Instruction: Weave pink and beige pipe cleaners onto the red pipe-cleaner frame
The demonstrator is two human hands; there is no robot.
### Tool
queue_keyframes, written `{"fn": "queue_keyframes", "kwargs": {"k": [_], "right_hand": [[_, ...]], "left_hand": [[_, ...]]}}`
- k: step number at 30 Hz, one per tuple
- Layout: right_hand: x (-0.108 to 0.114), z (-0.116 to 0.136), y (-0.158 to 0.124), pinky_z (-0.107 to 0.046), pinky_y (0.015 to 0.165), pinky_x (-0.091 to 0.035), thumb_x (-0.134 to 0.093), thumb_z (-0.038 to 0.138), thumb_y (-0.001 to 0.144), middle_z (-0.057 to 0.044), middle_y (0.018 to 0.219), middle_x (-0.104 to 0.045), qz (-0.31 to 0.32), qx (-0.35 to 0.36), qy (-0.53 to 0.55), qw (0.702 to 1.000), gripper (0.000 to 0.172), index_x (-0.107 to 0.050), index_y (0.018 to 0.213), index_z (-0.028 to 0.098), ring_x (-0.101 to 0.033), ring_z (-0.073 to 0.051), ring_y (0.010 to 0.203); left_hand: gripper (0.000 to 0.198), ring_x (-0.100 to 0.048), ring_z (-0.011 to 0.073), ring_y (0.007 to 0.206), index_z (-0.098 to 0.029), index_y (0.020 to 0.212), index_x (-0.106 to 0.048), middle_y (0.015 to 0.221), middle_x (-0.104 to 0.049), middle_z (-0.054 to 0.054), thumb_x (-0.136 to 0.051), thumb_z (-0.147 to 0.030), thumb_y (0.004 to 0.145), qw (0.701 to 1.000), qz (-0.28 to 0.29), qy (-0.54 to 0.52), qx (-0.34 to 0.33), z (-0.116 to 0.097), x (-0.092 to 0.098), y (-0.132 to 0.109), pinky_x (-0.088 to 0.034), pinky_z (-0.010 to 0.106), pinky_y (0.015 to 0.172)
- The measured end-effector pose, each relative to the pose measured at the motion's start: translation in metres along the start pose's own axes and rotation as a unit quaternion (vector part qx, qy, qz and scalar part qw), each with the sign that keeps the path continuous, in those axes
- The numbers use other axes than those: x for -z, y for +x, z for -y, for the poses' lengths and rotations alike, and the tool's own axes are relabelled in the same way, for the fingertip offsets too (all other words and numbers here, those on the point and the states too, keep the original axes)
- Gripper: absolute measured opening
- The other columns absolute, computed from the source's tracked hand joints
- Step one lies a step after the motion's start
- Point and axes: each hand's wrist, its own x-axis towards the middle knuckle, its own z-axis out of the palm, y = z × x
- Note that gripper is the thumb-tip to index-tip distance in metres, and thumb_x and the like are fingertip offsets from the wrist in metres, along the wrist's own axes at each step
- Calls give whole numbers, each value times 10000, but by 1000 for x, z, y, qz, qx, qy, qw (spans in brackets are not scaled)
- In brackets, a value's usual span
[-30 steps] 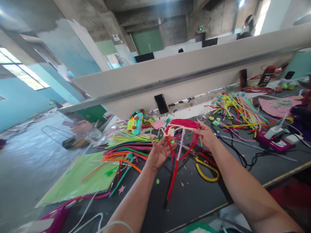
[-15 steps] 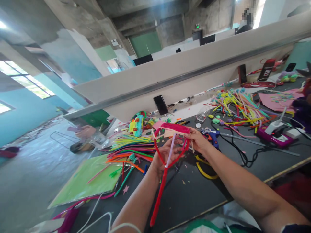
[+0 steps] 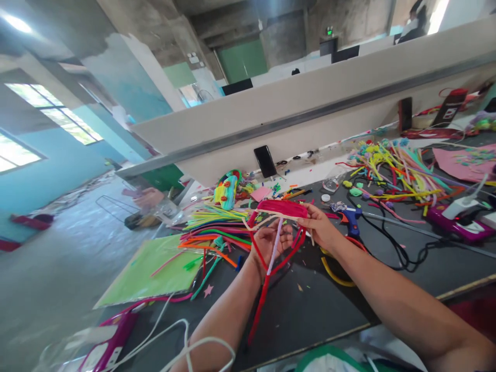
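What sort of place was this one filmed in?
Probably a craft workroom: bundled coloured pipe cleaners and a blue glue gun lie on the dark table, and the person holds a red fuzzy-stem piece.

Bare at the left hand (image 3: 264,248), right hand (image 3: 320,227) and forearms (image 3: 387,292); dressed, seemingly, in white and dark cloth (image 3: 324,365) (edged with a curved green band (image 3: 310,355)).

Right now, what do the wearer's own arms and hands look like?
Left hand and right hand are ungloved, no rings or watch visible. Both forearms are bare, no sleeve in view. A white cable crosses in front of the left one.
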Motion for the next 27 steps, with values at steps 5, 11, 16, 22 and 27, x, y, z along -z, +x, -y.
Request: {"fn": "queue_keyframes", "kwargs": {"k": [5,11,16,22,27], "right_hand": [[1,-4,0,-236,609,-465,-758,188,625,23,812,-664,-3,-26,-11,1000,375,-626,973,237,-573,-108,629],[0,-7,-1,-211,574,-412,-737,188,656,37,761,-638,24,-30,-46,998,340,-617,972,221,-536,-89,597],[-4,-9,-5,-236,624,-435,-725,239,688,17,832,-649,67,-72,-110,989,360,-584,1017,205,-567,-105,643],[5,-3,1,-243,683,-470,-692,316,735,-29,1100,-603,67,-91,-204,972,437,-517,1126,226,-593,-128,826],[18,10,4,-211,467,-414,-694,423,722,-11,1003,-587,81,-140,-315,935,444,-455,1035,219,-507,-62,540]], "left_hand": [[336,-629,102,660,-226,1079,-556,925,-641,38,-581,-168,749,1000,11,16,-16,0,-5,-5,-529,241,644],[327,-548,86,506,-164,906,-594,866,-640,54,-656,-432,728,997,2,50,-59,6,-6,2,-450,209,441],[369,-464,73,392,-116,698,-619,499,-543,8,-595,-472,789,978,-102,160,-87,15,-6,7,-359,194,397],[402,-425,63,371,-140,522,-564,405,-493,-9,-622,-445,777,944,-192,244,-112,9,-15,3,-291,193,393],[428,-416,67,356,-132,496,-567,416,-520,7,-630,-463,759,932,-201,277,-116,6,-17,1,-240,204,371]]}}
